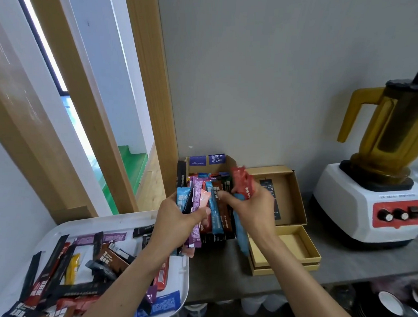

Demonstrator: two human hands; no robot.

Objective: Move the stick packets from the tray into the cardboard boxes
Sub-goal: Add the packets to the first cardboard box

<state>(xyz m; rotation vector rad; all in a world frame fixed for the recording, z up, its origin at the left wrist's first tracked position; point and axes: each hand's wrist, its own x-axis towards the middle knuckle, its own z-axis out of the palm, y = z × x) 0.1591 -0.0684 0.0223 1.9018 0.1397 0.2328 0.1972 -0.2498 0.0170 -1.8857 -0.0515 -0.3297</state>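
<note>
Two hands work at the centre of the frame: the left hand (175, 223) has its fingers curled round a fan of stick packets (197, 198), and the right hand (251, 207) clutches a red packet (241, 180) and a blue packet (241, 235). Best, I judge, to square each bundle's ends first, then slide it upright into the packed cardboard box (197, 168) just behind. The packets are slim, glossy, many-coloured; more lie heaped on the white tray (185, 276) at lower left.

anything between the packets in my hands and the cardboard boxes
Nothing visible does. The left hand and right hand hold their stick packets right by the packed box and the open tan box.
</note>
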